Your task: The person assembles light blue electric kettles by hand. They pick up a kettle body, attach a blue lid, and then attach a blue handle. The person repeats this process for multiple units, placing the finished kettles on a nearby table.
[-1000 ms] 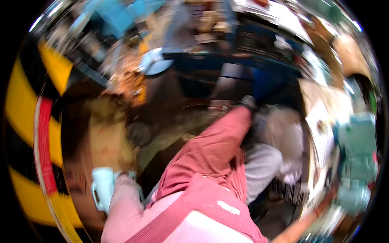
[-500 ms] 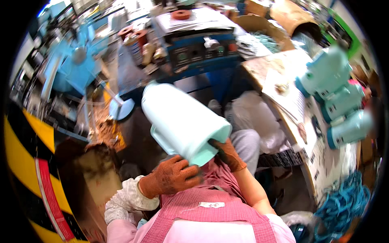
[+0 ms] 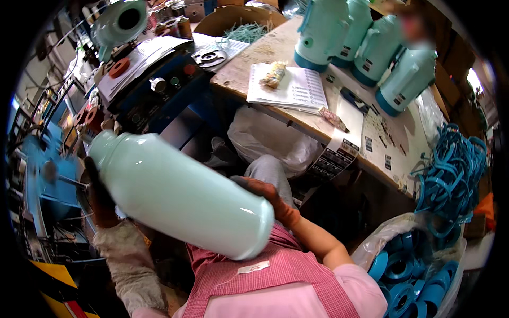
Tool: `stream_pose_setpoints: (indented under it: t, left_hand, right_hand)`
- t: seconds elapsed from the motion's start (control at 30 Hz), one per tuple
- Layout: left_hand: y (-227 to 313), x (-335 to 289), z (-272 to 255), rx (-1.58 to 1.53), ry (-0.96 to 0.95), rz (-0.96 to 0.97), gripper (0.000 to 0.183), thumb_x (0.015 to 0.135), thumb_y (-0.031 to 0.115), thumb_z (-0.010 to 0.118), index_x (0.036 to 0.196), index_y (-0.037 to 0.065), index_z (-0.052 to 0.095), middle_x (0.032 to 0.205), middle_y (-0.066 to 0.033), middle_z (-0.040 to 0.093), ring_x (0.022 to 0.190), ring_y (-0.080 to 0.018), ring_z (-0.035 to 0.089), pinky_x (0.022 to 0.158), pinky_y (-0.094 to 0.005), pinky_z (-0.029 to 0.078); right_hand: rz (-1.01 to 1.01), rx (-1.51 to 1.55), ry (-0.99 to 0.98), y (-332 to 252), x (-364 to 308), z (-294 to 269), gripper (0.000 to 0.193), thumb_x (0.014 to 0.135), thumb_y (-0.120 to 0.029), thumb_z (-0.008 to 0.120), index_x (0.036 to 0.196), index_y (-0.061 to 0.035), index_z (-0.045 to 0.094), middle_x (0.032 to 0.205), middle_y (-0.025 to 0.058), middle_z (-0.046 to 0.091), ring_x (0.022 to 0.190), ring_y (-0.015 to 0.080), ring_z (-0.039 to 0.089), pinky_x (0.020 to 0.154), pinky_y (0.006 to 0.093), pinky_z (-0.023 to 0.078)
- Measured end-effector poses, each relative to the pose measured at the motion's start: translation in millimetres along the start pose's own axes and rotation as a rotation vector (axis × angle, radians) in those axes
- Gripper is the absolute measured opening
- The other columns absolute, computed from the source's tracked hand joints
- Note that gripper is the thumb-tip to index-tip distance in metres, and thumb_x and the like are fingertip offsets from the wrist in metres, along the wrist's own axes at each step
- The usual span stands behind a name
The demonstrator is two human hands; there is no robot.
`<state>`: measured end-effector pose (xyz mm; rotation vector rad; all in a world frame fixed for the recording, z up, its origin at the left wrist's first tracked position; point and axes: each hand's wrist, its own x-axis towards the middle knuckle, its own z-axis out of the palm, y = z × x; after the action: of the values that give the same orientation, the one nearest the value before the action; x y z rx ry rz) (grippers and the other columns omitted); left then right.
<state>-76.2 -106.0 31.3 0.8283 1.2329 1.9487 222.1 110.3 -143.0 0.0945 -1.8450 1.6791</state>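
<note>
A pale mint thermos flask body (image 3: 185, 196) lies slantwise in front of my chest, its narrow neck toward the upper left and its wide end toward the lower right. My left hand (image 3: 101, 196), in a dark orange-brown work glove, is at the neck end with its fingers along the side; part of it is hidden behind the flask body. At the wide end, my gloved right hand (image 3: 268, 199) grips the upper rim, its fingertips curled there. A handle does not show on the side facing me.
Several mint flasks (image 3: 317, 32) with teal bases stand on the worktable (image 3: 392, 135), beside papers (image 3: 289, 95). Blue straps (image 3: 450, 175) hang off its right end, above a bag of teal rings (image 3: 400, 265). A machine's control box (image 3: 159, 85) stands ahead; blue machinery (image 3: 50, 175) is at left.
My view has swung right toward the worktable. The flask body has turned in my hands, and its open end no longer shows. My left hand has moved from the wide end to the neck.
</note>
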Motion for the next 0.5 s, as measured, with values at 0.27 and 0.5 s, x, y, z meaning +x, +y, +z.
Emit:
stream_pose_setpoints:
  t: [0.27, 0.5]
  left_hand:
    - [61.3, -24.1, -64.7, 1.023, 0.323, 0.301, 0.045, 0.084, 0.015, 0.061, 0.124, -0.001, 0.05, 0.125, -0.0141, 0.053, 0.109, -0.0244, 0.053, 0.1, -0.0361, 0.037]
    - [53.7, -21.8, -22.2, 0.783, 0.028, 0.411, 0.073, 0.07, 0.044, 0.071, 0.126, 0.003, 0.052, 0.138, -0.021, 0.042, 0.124, -0.0325, 0.044, 0.105, -0.0448, 0.033]
  right_hand:
    - [-0.421, -0.973, -0.469, 39.0, 26.1, 48.4, 0.038, 0.078, -0.021, 0.063, 0.115, -0.0293, 0.059, 0.127, 0.0094, 0.048, 0.12, 0.0306, 0.045, 0.097, 0.0455, 0.039]
    - [-0.177, -1.219, 0.192, -40.3, 71.6, -170.3, 0.033, 0.08, -0.01, 0.064, 0.112, -0.0054, 0.061, 0.1, 0.0098, 0.064, 0.09, 0.0264, 0.062, 0.082, 0.0375, 0.051]
